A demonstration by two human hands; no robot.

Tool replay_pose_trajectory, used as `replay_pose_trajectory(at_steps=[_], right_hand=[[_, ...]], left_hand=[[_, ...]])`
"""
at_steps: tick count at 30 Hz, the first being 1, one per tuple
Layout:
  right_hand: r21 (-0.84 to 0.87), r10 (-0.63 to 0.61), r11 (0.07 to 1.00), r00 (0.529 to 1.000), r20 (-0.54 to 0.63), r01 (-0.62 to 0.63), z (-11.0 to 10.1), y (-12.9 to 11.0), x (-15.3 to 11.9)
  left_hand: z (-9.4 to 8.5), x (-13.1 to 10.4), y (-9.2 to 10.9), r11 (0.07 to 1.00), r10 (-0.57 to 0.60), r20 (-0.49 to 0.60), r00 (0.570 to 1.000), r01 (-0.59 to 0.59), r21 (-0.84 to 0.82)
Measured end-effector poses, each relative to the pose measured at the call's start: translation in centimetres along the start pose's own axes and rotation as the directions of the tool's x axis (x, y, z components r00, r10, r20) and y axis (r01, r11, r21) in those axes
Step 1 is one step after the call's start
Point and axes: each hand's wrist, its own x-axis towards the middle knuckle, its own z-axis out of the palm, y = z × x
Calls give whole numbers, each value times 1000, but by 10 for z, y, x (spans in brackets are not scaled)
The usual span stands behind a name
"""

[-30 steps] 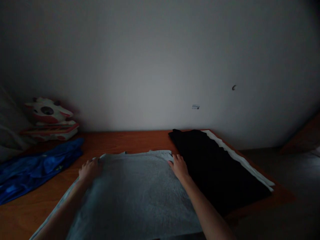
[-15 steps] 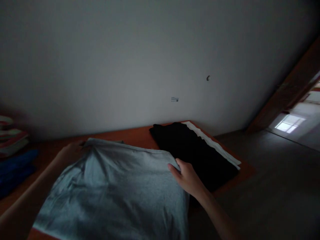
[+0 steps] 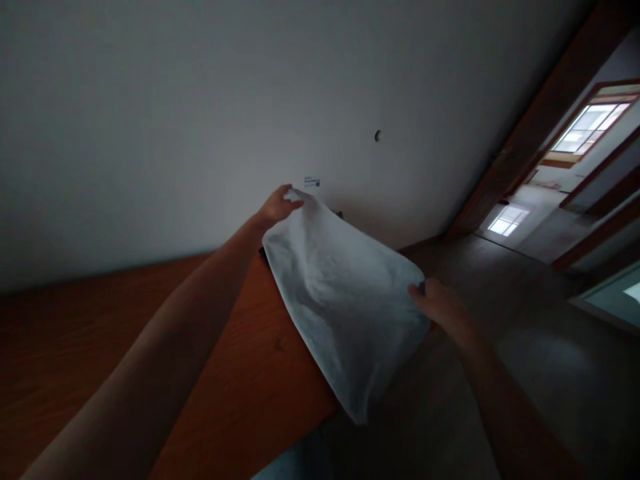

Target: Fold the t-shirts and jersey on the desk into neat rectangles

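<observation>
Head view: the left hand (image 3: 279, 206) and right hand (image 3: 439, 304), well apart, each clamp the upper edge of a grey cloth (image 3: 340, 287), which hangs between and below them (its lowest corner reaching past the bench (image 3: 250, 373)). A small label (image 3: 312, 181) shows just right of the left hand.

Tabletop (image 3: 235, 393) at left and centre, far edge along the wall (image 3: 175, 133). Cloth (image 3: 345, 287) strung between left hand (image 3: 280, 205), at its far corner, and right hand (image 3: 435, 300), nearer and to the right; spans the tabletop's right end and the floor (image 3: 565, 380). Label (image 3: 312, 181) on wall, behind, just right of left hand. Door frame (image 3: 530, 137) far right; window (image 3: 593, 127) beyond.
</observation>
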Motion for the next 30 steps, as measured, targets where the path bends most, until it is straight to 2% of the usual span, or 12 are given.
replay_pose_trajectory(at_steps=[2, 4, 6, 8, 11, 14, 19, 21, 22, 26, 28, 30], right_hand=[[-50, 1, 999, 1000, -23, -3, 30, 17, -3], [-42, -57, 998, 998, -28, 56, 56, 21, -16], [-7, -154, 988, 988, -13, 154, 77, 14, -30], [30, -260, 965, 966, 1, 260, 90, 0, -41], [24, -309, 951, 951, -2, 309, 98, -23, -47], [-15, -410, 912, 911, -35, 410, 97, -46, -39], [88, -755, 651, 655, -19, 754, 93, -94, -3], [106, -788, 615, 614, 43, 781, 95, -107, 17], [95, -761, 648, 643, 81, 756, 97, -110, 27], [-25, -433, 898, 894, 111, 438, 101, -101, 64], [-52, -351, 933, 934, 67, 355, 100, -99, 71], [-41, -373, 927, 928, 18, 373, 97, -107, 69]], left_hand=[[36, -27, -10, 994, 56, 155, 986, -71, 87], [58, -69, -23, 988, 72, 227, 971, -100, 115], [68, -116, -42, 958, 62, 340, 938, -152, 244], [67, -160, -63, 894, -47, 391, 919, -136, 428], [50, -215, -96, 827, -205, 324, 924, -14, 562], [18, -257, -119, 804, -220, 218, 951, 50, 593], [-43, -313, -130, 786, -192, 66, 979, 112, 608], [-59, -327, -129, 762, -238, -17, 971, 197, 616], [-64, -331, -129, 751, -265, -62, 962, 247, 612], [-65, -333, -129, 729, -335, -147, 931, 355, 585], [-61, -328, -129, 734, -336, -131, 933, 346, 584], [-57, -325, -129, 748, -325, -120, 938, 333, 574]])
